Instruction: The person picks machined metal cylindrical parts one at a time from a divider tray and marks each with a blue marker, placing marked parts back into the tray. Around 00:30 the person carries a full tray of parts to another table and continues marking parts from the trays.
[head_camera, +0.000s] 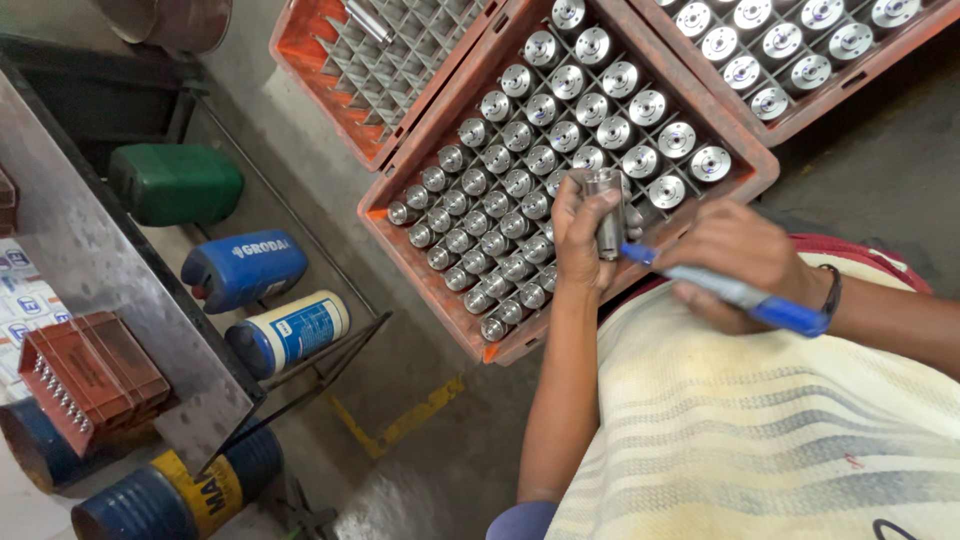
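Over the orange plastic crate (420, 245) of upright shiny steel cylinders, the left hand (578, 240) clamps one short steel cylinder (606, 215) upright between thumb and fingers, steadying it for the blue marker pen (735, 293) pinched in the right hand (745, 262); the pen's tip touches the cylinder's side, any mark hidden.

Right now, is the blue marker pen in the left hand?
No, the blue marker pen is in the right hand; the left hand grips a shiny metal cylinder.
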